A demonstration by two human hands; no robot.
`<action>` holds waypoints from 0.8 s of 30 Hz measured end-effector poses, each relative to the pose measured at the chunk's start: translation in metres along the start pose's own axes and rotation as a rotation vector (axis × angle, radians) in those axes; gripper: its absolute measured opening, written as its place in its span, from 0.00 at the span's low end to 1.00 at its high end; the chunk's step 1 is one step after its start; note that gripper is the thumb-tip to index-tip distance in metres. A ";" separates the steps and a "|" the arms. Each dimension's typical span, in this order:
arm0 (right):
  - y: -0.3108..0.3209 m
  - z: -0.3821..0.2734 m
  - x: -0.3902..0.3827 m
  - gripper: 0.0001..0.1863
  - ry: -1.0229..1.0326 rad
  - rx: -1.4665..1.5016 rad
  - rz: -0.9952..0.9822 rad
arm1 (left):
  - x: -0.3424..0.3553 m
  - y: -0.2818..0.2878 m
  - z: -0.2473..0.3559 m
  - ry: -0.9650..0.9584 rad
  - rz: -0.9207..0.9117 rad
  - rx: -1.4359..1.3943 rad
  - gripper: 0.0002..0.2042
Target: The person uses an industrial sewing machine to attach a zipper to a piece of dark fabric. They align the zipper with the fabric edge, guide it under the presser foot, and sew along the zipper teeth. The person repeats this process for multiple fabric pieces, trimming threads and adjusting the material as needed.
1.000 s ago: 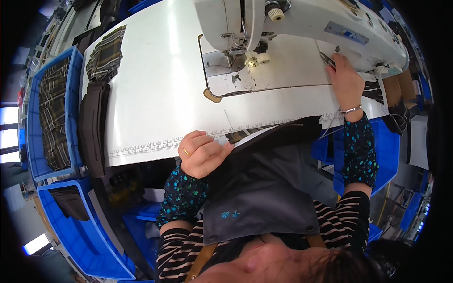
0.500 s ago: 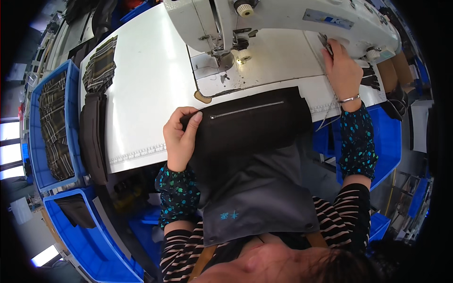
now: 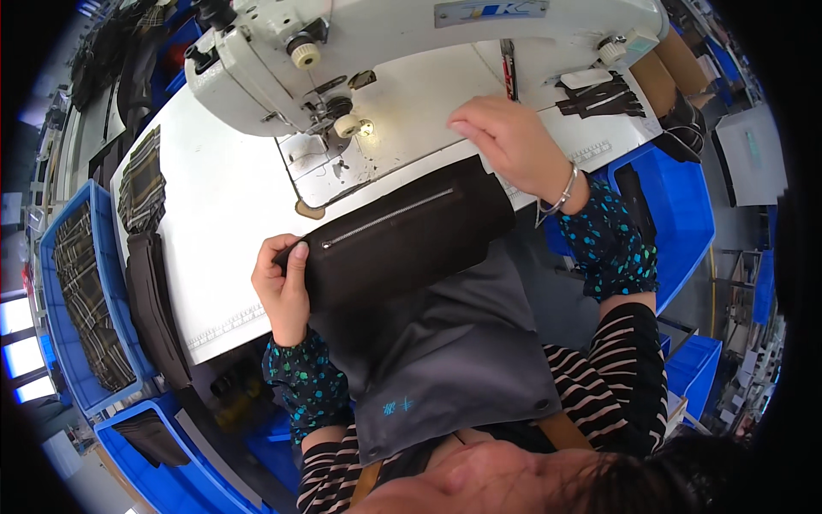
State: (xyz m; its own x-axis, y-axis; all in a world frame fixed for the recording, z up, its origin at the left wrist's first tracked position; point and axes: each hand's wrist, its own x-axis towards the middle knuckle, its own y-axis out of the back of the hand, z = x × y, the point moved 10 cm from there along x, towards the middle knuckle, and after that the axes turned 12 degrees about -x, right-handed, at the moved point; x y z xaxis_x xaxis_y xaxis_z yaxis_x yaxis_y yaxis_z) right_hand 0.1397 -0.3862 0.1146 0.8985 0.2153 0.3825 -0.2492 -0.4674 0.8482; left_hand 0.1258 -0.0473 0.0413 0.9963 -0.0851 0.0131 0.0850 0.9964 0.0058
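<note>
A dark brown-black fabric piece point(image 3: 402, 244) with a silver zipper point(image 3: 390, 218) lies across the table's front edge and my lap. My left hand point(image 3: 284, 287) pinches its left end, thumb on top and fingers underneath. Over the table, just above the piece's right end, my right hand point(image 3: 518, 150) hovers with loosely bent fingers and nothing visible in it. Its palm side is hidden. Beyond that hand, a slim red-and-black tool that looks like thread snips point(image 3: 509, 73) rests on the table under the sewing machine's arm point(image 3: 394, 34).
Several dark zipper strips point(image 3: 602, 96) lie at the table's right. Plaid cloth point(image 3: 141, 184) and folded dark pieces point(image 3: 152, 300) sit along its left edge. Blue bins stand on both sides, the left one point(image 3: 141, 381) holding plaid pieces. The needle area point(image 3: 312, 158) is ahead.
My right hand has let go of the snips and moved back toward the fabric piece. My left hand keeps its pinch. The whole view has shifted, with the machine now farther left.
</note>
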 end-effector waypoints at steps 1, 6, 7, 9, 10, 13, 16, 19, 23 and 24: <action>-0.011 0.002 -0.001 0.10 -0.012 0.057 -0.043 | 0.000 0.000 0.000 -0.002 0.004 0.004 0.06; -0.042 0.011 -0.005 0.12 -0.129 0.256 -0.274 | 0.000 0.003 0.000 -0.020 0.027 0.008 0.06; -0.042 0.010 -0.004 0.12 -0.135 0.283 -0.287 | -0.001 0.004 -0.001 -0.028 0.033 0.015 0.06; -0.044 0.008 -0.005 0.12 -0.156 0.369 -0.343 | -0.001 0.006 -0.001 -0.037 0.045 0.022 0.06; -0.045 0.007 -0.007 0.12 -0.172 0.426 -0.387 | -0.001 0.006 -0.001 -0.038 0.051 0.020 0.06; -0.058 0.013 -0.019 0.14 -0.234 0.543 -0.551 | 0.000 0.006 0.001 -0.021 0.071 0.016 0.05; -0.058 0.007 -0.026 0.15 -0.224 0.591 -0.622 | 0.001 0.002 0.002 -0.014 0.064 0.045 0.05; -0.044 -0.022 -0.029 0.19 0.041 0.312 -0.455 | -0.001 -0.001 0.005 -0.048 0.018 0.111 0.04; -0.056 -0.062 -0.059 0.13 0.058 0.181 -0.485 | -0.008 -0.005 -0.001 -0.040 -0.113 0.006 0.06; -0.050 -0.061 -0.067 0.11 0.009 0.169 -0.531 | -0.010 -0.009 0.000 -0.038 -0.163 -0.081 0.08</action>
State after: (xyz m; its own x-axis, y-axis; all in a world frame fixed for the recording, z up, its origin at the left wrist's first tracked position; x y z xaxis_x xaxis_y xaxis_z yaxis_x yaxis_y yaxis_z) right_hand 0.0696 -0.3248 0.0694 0.8813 0.4661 -0.0780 0.2996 -0.4234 0.8550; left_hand 0.1154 -0.0558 0.0414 0.9681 -0.2442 0.0559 0.2477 0.9664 -0.0691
